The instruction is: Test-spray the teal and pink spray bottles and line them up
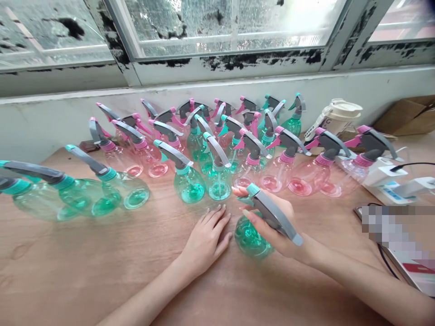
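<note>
- Standing on the wooden table (pixel 84 271), near its front: green spray bottle (pixel 253 237).
- Gripping its grey trigger head: right hand (pixel 275 226).
- Lying flat, fingers spread, just beside it: left hand (pixel 205 242).
- Crowding behind: rows of pink and green bottles (pixel 217 149).

Bare forearms, no sleeves; hands (pixel 207 237) seemingly long-nailed.

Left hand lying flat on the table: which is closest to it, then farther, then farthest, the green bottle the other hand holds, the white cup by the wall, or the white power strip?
From the left hand:
1. Green bottle, just to its right, held by the right hand.
2. White power strip, far right on the table.
3. White cup, back right by the wall.
</note>
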`<state>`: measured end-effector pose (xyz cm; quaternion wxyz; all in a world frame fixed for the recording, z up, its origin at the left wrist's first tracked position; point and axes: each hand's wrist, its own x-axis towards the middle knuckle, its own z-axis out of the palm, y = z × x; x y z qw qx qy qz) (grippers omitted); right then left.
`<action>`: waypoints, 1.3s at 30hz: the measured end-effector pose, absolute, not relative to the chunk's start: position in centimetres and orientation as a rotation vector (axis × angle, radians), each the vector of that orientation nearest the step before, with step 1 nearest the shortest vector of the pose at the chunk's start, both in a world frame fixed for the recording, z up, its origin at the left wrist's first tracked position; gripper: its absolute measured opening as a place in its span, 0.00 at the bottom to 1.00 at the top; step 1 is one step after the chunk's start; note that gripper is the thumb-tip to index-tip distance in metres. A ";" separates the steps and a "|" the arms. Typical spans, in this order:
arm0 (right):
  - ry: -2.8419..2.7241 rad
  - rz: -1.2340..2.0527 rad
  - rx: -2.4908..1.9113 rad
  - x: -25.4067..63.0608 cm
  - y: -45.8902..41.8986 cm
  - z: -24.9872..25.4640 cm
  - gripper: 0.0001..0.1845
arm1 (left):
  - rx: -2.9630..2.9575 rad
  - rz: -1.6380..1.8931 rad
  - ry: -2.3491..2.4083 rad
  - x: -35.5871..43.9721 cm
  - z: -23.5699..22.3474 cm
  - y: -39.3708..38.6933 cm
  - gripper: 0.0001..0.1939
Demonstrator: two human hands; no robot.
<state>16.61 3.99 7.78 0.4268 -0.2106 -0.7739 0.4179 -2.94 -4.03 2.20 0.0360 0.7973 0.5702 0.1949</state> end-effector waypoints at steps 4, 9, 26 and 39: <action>-1.935 1.044 -0.533 16.5 4.0 7.5 0.17 | 2.470 0.582 1.760 -2.9 2.2 -4.1 0.19; -1.907 1.029 -0.533 16.5 3.9 7.5 0.20 | 2.470 0.587 1.764 -2.8 2.3 -4.1 0.19; -2.016 1.119 -0.487 16.5 4.3 9.4 0.10 | 2.447 0.562 1.772 -2.7 2.2 -4.3 0.20; -2.026 1.082 -0.473 16.2 4.3 9.6 0.05 | 2.446 0.601 1.751 -2.9 1.9 -4.2 0.20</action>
